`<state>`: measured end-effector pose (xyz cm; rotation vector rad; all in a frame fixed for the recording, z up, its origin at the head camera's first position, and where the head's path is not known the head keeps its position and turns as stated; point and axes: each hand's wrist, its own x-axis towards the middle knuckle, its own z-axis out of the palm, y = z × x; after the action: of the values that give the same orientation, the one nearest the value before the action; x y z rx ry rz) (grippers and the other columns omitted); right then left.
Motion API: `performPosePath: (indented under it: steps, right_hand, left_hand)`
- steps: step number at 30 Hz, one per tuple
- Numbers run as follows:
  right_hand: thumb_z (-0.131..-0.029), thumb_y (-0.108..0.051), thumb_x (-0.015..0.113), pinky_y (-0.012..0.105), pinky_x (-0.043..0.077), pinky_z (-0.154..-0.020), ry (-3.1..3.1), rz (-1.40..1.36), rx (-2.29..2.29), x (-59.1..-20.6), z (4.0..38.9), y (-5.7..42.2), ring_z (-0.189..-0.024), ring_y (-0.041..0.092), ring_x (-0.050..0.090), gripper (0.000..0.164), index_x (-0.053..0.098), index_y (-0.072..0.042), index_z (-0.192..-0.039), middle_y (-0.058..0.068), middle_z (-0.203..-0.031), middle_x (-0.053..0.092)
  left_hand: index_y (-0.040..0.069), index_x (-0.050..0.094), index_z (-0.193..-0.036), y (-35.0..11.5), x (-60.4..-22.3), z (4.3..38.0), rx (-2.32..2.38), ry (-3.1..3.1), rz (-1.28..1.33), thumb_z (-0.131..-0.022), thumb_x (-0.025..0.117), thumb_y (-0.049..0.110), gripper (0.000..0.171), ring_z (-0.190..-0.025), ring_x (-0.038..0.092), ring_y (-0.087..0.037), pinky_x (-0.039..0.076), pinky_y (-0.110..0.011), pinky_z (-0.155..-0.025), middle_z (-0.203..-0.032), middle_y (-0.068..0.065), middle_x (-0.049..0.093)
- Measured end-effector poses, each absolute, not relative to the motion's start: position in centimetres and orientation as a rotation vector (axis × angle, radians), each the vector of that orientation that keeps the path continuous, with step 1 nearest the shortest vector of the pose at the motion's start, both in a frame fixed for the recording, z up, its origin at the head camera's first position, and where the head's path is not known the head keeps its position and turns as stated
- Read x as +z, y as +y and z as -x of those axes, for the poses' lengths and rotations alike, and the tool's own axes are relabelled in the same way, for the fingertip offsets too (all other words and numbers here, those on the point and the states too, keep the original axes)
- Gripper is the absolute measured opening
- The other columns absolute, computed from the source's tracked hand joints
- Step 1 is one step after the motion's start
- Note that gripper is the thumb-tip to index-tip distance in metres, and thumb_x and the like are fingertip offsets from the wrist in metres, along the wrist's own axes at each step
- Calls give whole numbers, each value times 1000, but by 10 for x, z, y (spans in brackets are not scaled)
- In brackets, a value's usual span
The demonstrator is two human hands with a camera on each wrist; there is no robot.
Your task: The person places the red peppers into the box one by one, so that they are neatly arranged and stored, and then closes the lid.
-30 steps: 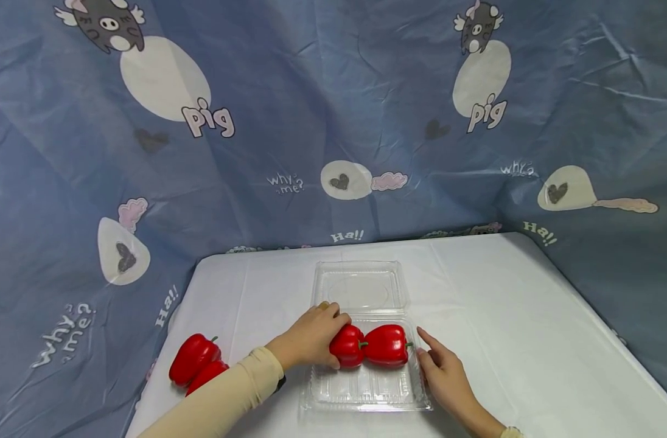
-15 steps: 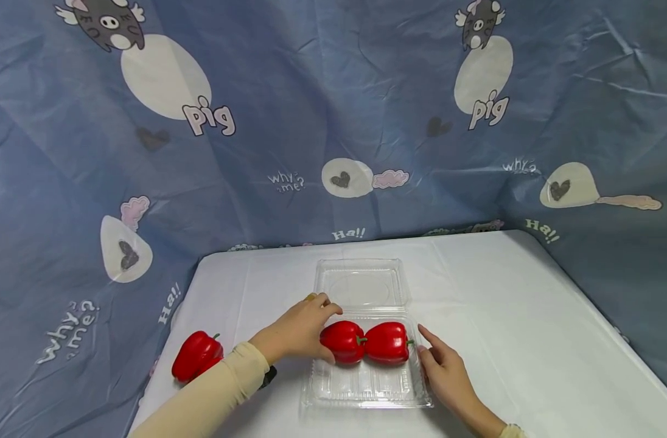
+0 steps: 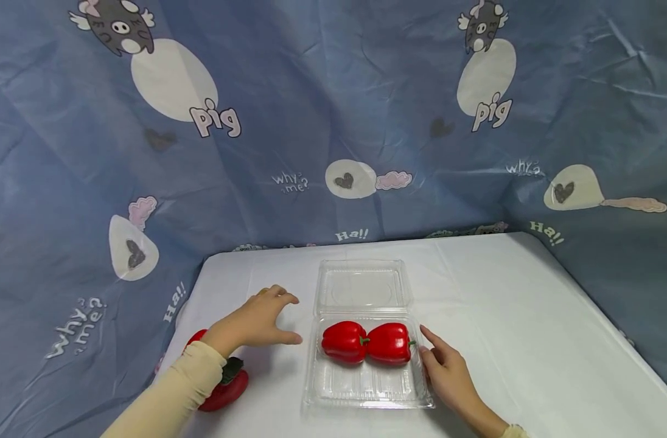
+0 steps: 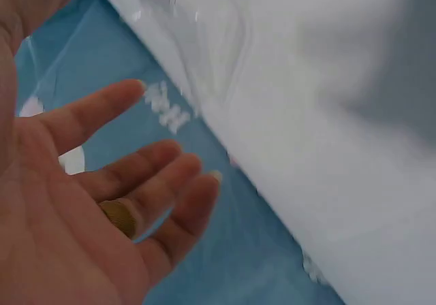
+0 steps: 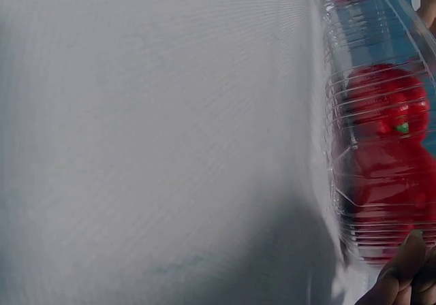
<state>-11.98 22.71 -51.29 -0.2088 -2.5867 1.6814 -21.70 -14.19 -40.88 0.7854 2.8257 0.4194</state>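
Note:
A clear plastic clamshell container [image 3: 366, 392] lies with its lid [image 3: 361, 286] folded back flat. Two red bell peppers, the left one [image 3: 344, 342] and the right one [image 3: 389, 344], lie side by side in the back part of its base. My left hand [image 3: 257, 319] hovers left of the container with fingers spread and nothing in it; its palm shows in the left wrist view. My right hand [image 3: 448, 374] touches the container's right edge with thumb and index fingertips. In the right wrist view the peppers [image 5: 388, 104] show through the container wall.
Two more red peppers, a front one [image 3: 226, 392] and a back one [image 3: 196, 336], lie at the table's left, partly hidden by my left forearm. A white cloth covers the table [image 3: 509, 316]. Behind hangs a blue printed curtain [image 3: 289, 121].
My left hand has set the left pepper down in the container, let go of it and moved away to the left. The right hand has stayed at the container's edge.

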Motion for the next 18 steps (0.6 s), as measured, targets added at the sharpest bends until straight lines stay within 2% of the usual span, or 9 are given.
performPosePath:
  steps: [9,18]
  right_hand:
    - [-99,-11,57,26,44,-48,-2580,194,1700,-511,120,228,-52,13,49,44,52,-11,-144,5,-64,53]
    - [-100,-11,57,26,46,-49,-2591,202,1708,-512,120,228,-52,13,50,45,51,-11,-144,5,-64,52]
  left_hand:
    - [1,59,-131,-208,-398,202,447,2899,-586,-77,80,50,76,-119,52,-43,45,-60,-95,-130,-22,55]
    - [-8,56,-129,-253,-410,189,440,2921,-388,-73,84,45,81,-102,59,-42,55,-58,-75,-119,-30,57]
